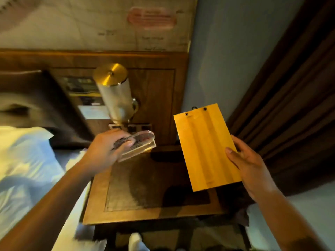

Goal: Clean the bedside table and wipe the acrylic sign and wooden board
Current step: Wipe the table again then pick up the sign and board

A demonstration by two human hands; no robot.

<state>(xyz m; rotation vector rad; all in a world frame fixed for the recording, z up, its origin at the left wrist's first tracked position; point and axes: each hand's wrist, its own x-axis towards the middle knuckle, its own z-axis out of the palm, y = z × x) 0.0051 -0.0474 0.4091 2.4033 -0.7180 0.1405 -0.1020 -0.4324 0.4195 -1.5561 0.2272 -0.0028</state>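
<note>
My left hand grips a clear acrylic sign with printed text and a thick base, held tilted above the back left of the bedside table. My right hand holds a yellow wooden board by its lower right edge, thumb on the face. The board has two holes and a small black hook at its top, and it hangs over the table's right side. The table top is dark wood with an inset panel.
A brass cylindrical wall lamp juts out above the table's back. A bed with white linen and a dark headboard lies left. Brown curtains hang right. Switch panels sit on the wooden wall panel behind the lamp.
</note>
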